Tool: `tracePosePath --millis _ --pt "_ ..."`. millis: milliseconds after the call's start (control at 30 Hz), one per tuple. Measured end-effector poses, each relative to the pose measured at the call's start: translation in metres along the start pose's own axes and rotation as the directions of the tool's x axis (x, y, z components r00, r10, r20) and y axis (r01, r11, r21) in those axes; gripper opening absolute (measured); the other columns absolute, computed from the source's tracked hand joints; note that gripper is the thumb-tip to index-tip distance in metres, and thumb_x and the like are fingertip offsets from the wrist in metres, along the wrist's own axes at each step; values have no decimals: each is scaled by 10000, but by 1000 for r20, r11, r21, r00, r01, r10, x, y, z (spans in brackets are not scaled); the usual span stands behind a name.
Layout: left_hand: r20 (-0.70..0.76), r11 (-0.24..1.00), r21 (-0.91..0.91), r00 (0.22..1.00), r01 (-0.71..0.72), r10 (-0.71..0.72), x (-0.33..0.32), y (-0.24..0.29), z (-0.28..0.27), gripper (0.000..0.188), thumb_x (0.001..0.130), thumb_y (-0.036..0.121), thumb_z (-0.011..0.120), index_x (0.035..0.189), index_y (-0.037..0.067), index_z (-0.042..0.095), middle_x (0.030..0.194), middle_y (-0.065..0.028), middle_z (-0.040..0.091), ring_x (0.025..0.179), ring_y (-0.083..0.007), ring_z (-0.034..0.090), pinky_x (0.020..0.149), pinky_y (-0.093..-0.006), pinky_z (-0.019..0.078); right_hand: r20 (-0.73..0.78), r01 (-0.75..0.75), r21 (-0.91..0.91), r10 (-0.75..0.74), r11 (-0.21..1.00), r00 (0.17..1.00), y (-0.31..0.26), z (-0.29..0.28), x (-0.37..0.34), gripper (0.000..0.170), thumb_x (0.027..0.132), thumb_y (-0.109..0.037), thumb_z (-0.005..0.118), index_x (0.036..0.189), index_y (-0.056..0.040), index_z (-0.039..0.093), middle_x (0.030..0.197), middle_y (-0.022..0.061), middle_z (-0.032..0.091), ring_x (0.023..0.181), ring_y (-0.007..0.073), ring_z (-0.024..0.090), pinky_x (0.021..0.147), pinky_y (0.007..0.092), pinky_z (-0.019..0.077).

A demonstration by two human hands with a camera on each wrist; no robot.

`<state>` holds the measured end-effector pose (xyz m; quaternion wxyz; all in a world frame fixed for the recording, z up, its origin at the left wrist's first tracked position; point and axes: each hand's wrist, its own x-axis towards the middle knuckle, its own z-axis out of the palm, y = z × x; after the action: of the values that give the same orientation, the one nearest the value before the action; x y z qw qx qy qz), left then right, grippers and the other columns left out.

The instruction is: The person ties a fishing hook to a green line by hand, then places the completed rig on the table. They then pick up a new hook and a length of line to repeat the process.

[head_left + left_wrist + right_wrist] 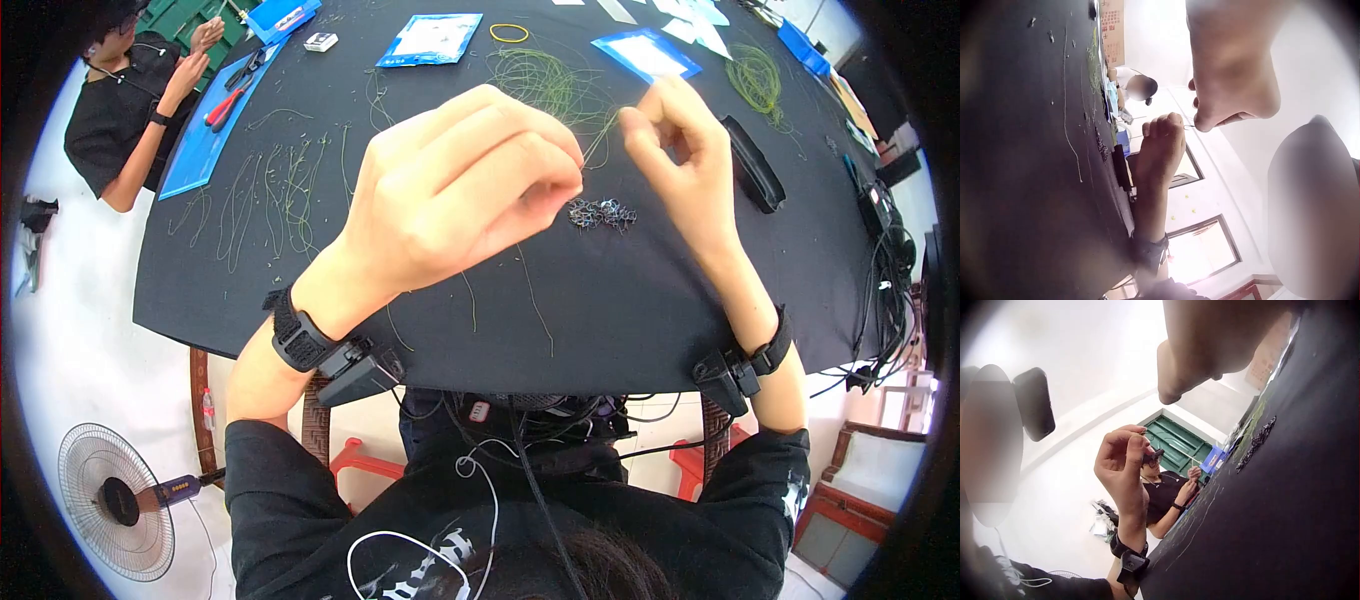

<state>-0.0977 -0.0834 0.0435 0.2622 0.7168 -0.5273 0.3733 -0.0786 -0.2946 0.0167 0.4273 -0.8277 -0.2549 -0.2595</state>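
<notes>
My left hand (465,180) is raised over the table, thumb and index finger pinched together with the other fingers curled. In the left wrist view a tiny curved fish hook (1189,127) sticks out from its fingertips. Facing it, my right hand (685,160) pinches a thin green fishing line (604,135) between thumb and forefinger. The line runs across the small gap between the hands. Below them on the black table lies a heap of dark fish hooks (602,214). Behind the hands spreads a loose tangle of green line (540,85).
Cut line lengths (285,200) lie at the left, near red-handled pliers (228,105) on a blue mat. A black curved case (752,165) stands right of my right hand. Blue-white packets (430,40) and another line coil (755,85) lie farther back. Another person sits at the far left.
</notes>
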Motion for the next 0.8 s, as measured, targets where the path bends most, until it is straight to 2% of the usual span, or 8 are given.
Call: tracePosePath --millis 67,200,267,400,467,600,667,800 --pt "5 1000 -8 1000 28 -28 0 -1 1 182 640 -29 720 787 27 628 796 -74 649 694 -192 618 600 -262 489 -67 32 -46 -35 998 997 2 0 1 200 747 -117 632 677 -12 477 642 72 444 591 177 442 571 290 377" --pt "40 995 -20 994 99 -98 -4 -3 2 170 655 -31 716 787 19 621 779 -77 640 696 -184 621 600 -258 491 -97 15 -47 -19 999 995 2 0 1 195 747 -122 635 684 -13 485 643 71 446 595 174 444 576 283 381" --pt "69 974 -47 973 222 -218 -6 -1 3 155 671 -30 708 789 8 614 771 -76 632 699 -180 620 610 -258 492 -77 31 -22 -32 999 996 4 1 0 186 809 -40 580 676 -20 452 708 -19 355 639 61 334 578 204 281" --pt "87 964 -59 963 260 -254 -8 -2 5 146 679 -22 704 789 4 612 771 -72 628 714 -178 619 634 -256 491 -115 53 -18 -55 998 992 5 2 0 179 810 -35 585 680 -18 464 706 -19 359 641 60 343 586 202 294" --pt "142 927 -124 931 354 -337 -8 -2 5 140 685 -6 703 796 22 620 810 -73 630 755 -174 615 670 -253 490 -143 86 6 -84 996 986 6 2 1 154 814 -35 595 697 -12 498 712 -19 383 651 60 364 597 199 310" --pt "169 908 -256 940 331 -295 -6 0 13 134 684 14 705 790 46 629 878 -74 632 851 -184 598 700 -263 489 -136 101 15 -98 995 986 2 3 3 99 805 -36 611 735 -13 546 723 -8 423 664 73 394 610 205 331" --pt "164 879 -337 940 338 -299 -8 4 17 124 683 41 708 782 68 638 938 -66 631 940 -205 570 763 -299 481 -93 148 -101 -158 984 983 -1 0 3 132 754 -150 680 775 -47 600 722 49 534 672 170 513 607 282 422" --pt "120 933 -285 974 220 -193 -1 5 15 122 676 81 720 766 86 638 978 -51 629 970 -223 552 838 -333 446 -83 167 -73 -173 983 982 2 3 2 138 742 -148 688 768 -45 600 735 53 540 680 177 517 603 287 419"
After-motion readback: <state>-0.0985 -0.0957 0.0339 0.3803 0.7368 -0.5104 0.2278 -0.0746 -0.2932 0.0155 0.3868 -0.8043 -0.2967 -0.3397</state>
